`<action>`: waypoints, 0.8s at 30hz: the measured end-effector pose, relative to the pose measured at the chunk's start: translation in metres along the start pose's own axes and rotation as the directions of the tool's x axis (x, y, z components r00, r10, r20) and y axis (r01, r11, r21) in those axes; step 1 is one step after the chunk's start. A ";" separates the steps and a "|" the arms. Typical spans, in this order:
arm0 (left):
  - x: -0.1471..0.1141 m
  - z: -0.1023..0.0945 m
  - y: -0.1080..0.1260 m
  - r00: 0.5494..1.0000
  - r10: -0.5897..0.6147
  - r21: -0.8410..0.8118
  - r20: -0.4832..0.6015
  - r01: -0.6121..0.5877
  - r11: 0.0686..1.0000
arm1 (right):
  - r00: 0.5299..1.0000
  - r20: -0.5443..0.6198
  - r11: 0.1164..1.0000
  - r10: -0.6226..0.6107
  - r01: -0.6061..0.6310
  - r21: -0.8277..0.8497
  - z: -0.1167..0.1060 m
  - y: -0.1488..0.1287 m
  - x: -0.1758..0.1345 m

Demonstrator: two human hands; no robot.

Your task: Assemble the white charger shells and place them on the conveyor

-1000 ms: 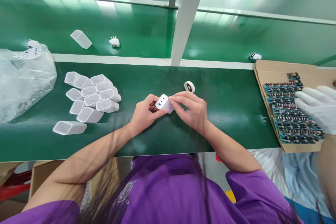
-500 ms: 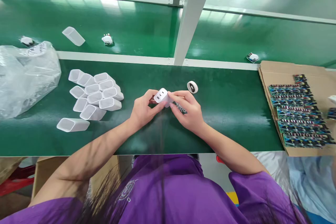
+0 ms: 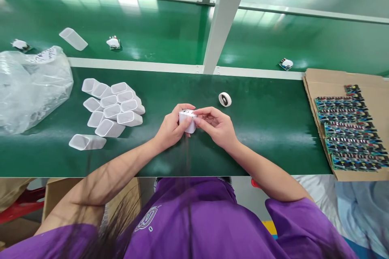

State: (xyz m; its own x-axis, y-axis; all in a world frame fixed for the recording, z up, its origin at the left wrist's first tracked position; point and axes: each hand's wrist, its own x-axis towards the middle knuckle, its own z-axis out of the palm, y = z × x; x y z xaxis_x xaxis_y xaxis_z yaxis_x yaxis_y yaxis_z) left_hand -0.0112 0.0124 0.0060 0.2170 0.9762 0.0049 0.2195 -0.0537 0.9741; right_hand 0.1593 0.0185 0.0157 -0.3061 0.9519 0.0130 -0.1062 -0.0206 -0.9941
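A white charger (image 3: 189, 124) with port slots on its upper end is between my hands over the green bench. My left hand (image 3: 172, 128) wraps its fingers and thumb around the charger's left side and holds it. My right hand (image 3: 219, 127) pinches the charger's right upper edge with thumb and fingertips. Behind the right hand, a white ring-shaped roll (image 3: 225, 99) with a dark centre stands on the bench. To the left, several open white sleeve-like housings (image 3: 112, 111) lie clustered, and one more housing (image 3: 87, 142) lies apart near the front edge.
A clear plastic bag (image 3: 33, 89) lies at far left. Rows of circuit boards (image 3: 352, 129) cover a cardboard sheet (image 3: 322, 79) at right. Behind the white rail are a single housing (image 3: 73, 39) and small board assemblies (image 3: 113, 43). A white post (image 3: 223, 20) rises at mid-back.
The charger has turned from tilted to more upright, its ported end now facing up and away. Circuit-board parts that showed under my right fingers are out of sight. The view has shifted slightly.
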 end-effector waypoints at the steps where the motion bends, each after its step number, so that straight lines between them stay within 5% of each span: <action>1: 0.000 0.000 0.000 1.000 0.000 0.002 0.002 0.000 1.000 | 1.000 -0.004 1.000 0.001 -0.001 0.007 0.000 0.000 0.000; 15: -0.001 0.001 -0.003 0.996 0.071 0.165 -0.063 -0.060 0.985 | 0.999 0.005 0.997 -0.041 0.041 -0.070 0.002 0.002 -0.004; 24: 0.000 0.000 -0.009 0.964 0.245 0.243 -0.100 -0.215 0.946 | 0.997 0.029 0.997 -0.072 0.071 0.012 0.001 0.005 0.000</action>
State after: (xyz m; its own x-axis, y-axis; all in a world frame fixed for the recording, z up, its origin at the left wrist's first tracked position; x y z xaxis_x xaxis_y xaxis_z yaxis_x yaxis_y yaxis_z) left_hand -0.0131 0.0129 -0.0032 0.1676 0.9494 0.2657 0.3925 -0.3115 0.8654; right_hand 0.1578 0.0185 0.0113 -0.3249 0.9417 0.0871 -0.1391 0.0435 -0.9893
